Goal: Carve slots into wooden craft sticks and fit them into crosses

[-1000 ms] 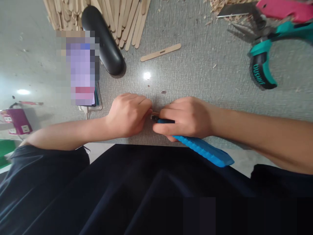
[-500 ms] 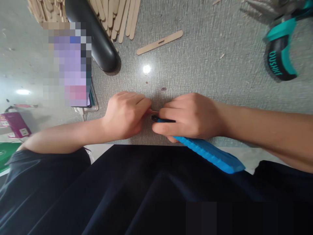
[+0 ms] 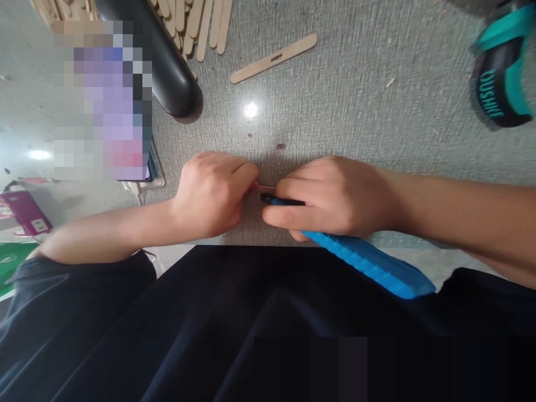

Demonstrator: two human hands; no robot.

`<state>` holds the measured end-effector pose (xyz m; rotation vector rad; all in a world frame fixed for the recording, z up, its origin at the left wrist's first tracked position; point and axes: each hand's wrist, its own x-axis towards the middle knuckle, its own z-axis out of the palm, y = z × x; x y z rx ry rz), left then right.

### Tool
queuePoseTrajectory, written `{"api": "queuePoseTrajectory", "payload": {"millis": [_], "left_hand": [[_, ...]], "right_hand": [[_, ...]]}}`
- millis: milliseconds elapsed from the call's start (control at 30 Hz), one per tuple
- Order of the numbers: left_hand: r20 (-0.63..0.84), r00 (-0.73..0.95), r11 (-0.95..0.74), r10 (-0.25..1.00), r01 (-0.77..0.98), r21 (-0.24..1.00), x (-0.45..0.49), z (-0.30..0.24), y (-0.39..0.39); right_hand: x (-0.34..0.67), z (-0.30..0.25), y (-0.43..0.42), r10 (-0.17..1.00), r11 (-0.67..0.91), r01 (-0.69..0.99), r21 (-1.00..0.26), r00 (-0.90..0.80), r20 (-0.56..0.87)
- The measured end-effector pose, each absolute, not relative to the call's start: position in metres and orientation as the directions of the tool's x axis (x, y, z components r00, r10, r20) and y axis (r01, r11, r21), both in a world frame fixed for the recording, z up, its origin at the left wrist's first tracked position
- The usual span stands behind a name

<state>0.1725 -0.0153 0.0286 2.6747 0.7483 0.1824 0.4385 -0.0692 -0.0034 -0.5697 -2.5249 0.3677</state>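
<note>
My right hand [image 3: 329, 195] is closed around a blue utility knife [image 3: 371, 262], whose handle slants down past the table edge. The knife's dark front end juts out beside my fingers; its blade I cannot make out. My left hand [image 3: 215, 192] is closed and pinches a thin wooden craft stick [image 3: 267, 187]. Only a short edge of this stick shows in the gap between my hands, and the rest is hidden by the fingers. Beyond my hands, a slotted craft stick [image 3: 255, 67] lies flat on the table.
A pile of craft sticks [image 3: 205, 28] lies at the back left behind a long black case [image 3: 171, 78]. A phone [image 3: 117, 123], partly blurred out, lies nearer on the left. Teal-and-black handled pliers [image 3: 498, 72] rest at the far right. A purple power adapter [image 3: 29, 212] sits far left.
Both hands keep their grips and stay close together, with the gap between them slightly wider. The knife handle has shifted a little to the right. The view has tilted slightly.
</note>
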Motion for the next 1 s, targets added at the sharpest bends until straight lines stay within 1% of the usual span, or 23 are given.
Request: {"api": "queuePoseTrajectory", "payload": {"millis": [133, 233, 400, 433, 567, 667, 767, 900, 1000], "left_hand": [[0.042, 0.851, -0.806, 0.523, 0.478, 0.35, 0.173, 0.029, -0.015], [0.081, 0.852, -0.813, 0.517, 0.459, 0.358, 0.172, 0.029, -0.015], [0.019, 0.856, -0.803, 0.517, 0.476, 0.359, 0.172, 0.029, -0.014], [0.013, 0.856, -0.803, 0.516, 0.479, 0.355, 0.172, 0.029, -0.014], [0.015, 0.858, -0.809, 0.514, 0.478, 0.343, 0.171, 0.029, -0.014], [0.057, 0.863, -0.82, 0.502, 0.454, 0.349, 0.171, 0.029, -0.014], [0.071, 0.87, -0.827, 0.488, 0.435, 0.357, 0.17, 0.031, -0.015], [0.034, 0.869, -0.826, 0.493, 0.456, 0.331, 0.169, 0.031, -0.018], [0.025, 0.869, -0.83, 0.495, 0.464, 0.311, 0.169, 0.03, -0.019]], "right_hand": [[0.441, -0.006, -0.073, 0.462, 0.869, 0.324, -0.374, -0.804, 0.375], [0.445, -0.005, -0.074, 0.49, 0.852, 0.334, -0.403, -0.78, 0.39], [0.451, -0.001, -0.071, 0.44, 0.855, 0.294, -0.428, -0.846, 0.299], [0.451, -0.002, -0.071, 0.438, 0.859, 0.292, -0.42, -0.845, 0.307], [0.451, -0.007, -0.074, 0.432, 0.888, 0.299, -0.349, -0.799, 0.417], [0.451, -0.007, -0.074, 0.406, 0.902, 0.283, -0.326, -0.814, 0.416], [0.453, -0.005, -0.073, 0.416, 0.9, 0.288, -0.328, -0.795, 0.441], [0.453, -0.003, -0.071, 0.384, 0.91, 0.273, -0.312, -0.841, 0.382], [0.448, -0.006, -0.073, 0.415, 0.902, 0.31, -0.299, -0.813, 0.408]]}}
